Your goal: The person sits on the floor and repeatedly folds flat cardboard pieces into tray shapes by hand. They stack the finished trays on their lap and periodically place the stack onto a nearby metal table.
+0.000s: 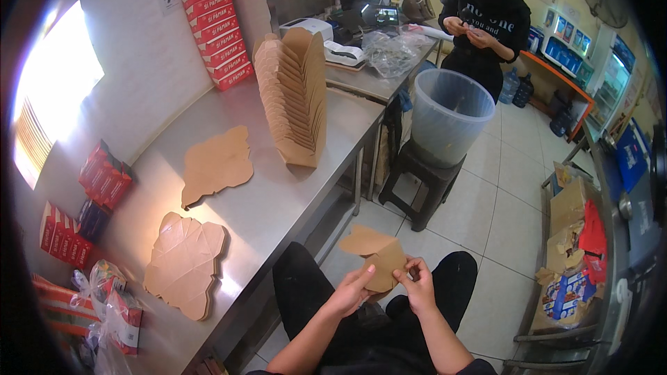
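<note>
Over my lap, a brown cardboard food box [381, 264] is partly folded, one flap sticking out to the left. My left hand [352, 293] grips its left side, thumb on the card. On the right edge, my right hand [417, 282] pinches the board between thumb and fingers. To my left on the steel table lie a thick stack of flat box blanks [184, 264] and, beyond it, a thinner pile of blanks [219, 163]. A tall nested stack of folded brown boxes [295, 97] stands farther back on the table.
The steel table [278, 194] runs along my left. Red boxes [219, 28] are piled at the back wall. A clear plastic bucket [451, 114] sits on a black stool [424, 184] ahead. Beyond it stands a person [486, 21] in black. Cardboard cartons [570, 222] line the right.
</note>
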Demonstrator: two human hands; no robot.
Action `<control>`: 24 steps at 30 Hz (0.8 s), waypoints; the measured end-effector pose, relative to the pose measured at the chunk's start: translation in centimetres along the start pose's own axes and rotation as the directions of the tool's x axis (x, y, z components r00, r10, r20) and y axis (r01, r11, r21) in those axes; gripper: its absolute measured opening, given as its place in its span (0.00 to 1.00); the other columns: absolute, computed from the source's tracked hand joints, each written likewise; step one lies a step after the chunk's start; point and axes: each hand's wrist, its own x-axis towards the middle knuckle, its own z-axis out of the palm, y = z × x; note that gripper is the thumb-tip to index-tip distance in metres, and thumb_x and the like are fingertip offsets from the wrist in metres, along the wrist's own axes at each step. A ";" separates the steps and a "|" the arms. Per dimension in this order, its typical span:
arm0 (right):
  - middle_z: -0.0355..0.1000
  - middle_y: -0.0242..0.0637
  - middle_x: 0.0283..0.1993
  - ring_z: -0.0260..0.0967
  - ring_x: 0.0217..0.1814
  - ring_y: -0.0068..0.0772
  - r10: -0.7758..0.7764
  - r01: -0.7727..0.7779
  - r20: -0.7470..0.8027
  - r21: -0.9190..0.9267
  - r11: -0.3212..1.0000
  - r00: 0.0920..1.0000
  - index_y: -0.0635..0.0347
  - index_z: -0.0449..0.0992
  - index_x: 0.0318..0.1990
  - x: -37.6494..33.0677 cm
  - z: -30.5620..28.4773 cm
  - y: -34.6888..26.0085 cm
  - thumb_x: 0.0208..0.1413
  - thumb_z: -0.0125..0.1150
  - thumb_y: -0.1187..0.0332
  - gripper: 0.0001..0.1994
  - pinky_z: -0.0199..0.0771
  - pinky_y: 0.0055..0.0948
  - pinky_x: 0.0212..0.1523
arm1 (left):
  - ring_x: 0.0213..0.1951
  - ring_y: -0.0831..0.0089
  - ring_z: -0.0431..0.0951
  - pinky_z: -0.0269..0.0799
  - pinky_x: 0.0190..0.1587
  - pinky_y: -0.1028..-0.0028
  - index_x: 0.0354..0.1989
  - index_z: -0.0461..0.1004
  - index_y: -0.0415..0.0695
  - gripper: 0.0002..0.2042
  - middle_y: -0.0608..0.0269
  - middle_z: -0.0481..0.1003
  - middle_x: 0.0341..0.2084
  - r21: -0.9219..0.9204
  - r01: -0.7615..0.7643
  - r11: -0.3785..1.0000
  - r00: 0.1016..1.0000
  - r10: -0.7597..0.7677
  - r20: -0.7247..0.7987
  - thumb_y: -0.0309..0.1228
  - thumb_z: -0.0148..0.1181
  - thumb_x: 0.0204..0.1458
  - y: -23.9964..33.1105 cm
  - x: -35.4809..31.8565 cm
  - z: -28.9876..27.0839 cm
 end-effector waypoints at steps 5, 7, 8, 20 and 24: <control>0.68 0.35 0.63 0.65 0.68 0.34 0.190 -0.239 0.164 0.372 0.897 0.968 0.52 0.63 0.66 -0.2 0.7 0.2 0.56 0.78 0.58 0.36 0.67 0.37 0.68 | 0.64 0.63 0.73 0.67 0.68 0.62 0.72 0.61 0.34 0.28 0.53 0.71 0.62 0.059 -0.013 0.998 0.985 0.002 0.175 0.40 0.55 0.71 0.0 -0.1 -0.4; 0.69 0.33 0.61 0.66 0.67 0.32 0.176 -0.236 0.192 0.354 0.905 0.965 0.53 0.63 0.66 -0.4 1.1 0.9 0.56 0.78 0.52 0.36 0.66 0.36 0.67 | 0.60 0.64 0.75 0.70 0.64 0.61 0.71 0.60 0.36 0.27 0.53 0.73 0.59 0.095 0.018 0.995 0.990 -0.031 0.139 0.38 0.56 0.69 0.1 -0.5 -0.8; 0.69 0.34 0.62 0.65 0.68 0.32 0.176 -0.228 0.191 0.299 0.926 0.966 0.54 0.64 0.67 -0.4 0.8 1.7 0.58 0.76 0.52 0.36 0.65 0.36 0.68 | 0.58 0.65 0.77 0.71 0.63 0.61 0.71 0.60 0.36 0.27 0.53 0.74 0.57 0.111 0.032 0.993 0.992 -0.045 0.117 0.37 0.57 0.69 0.2 -0.7 -0.9; 0.68 0.43 0.72 0.63 0.75 0.36 0.000 0.028 0.157 -0.177 0.984 0.988 0.61 0.69 0.70 -1.0 1.0 0.1 0.70 0.60 0.64 0.24 0.65 0.36 0.71 | 0.59 0.59 0.78 0.78 0.59 0.58 0.70 0.62 0.41 0.24 0.52 0.73 0.60 -0.091 0.042 0.995 0.999 -0.044 -0.022 0.39 0.52 0.71 0.1 -0.7 -1.5; 0.70 0.46 0.68 0.68 0.71 0.40 -0.123 0.152 0.110 -0.316 0.936 0.986 0.63 0.72 0.66 -1.2 1.4 -0.4 0.69 0.62 0.64 0.22 0.69 0.37 0.68 | 0.62 0.58 0.76 0.76 0.62 0.56 0.72 0.60 0.41 0.25 0.51 0.72 0.62 -0.102 0.034 0.994 0.999 -0.034 0.004 0.41 0.50 0.72 -0.4 -0.6 -1.7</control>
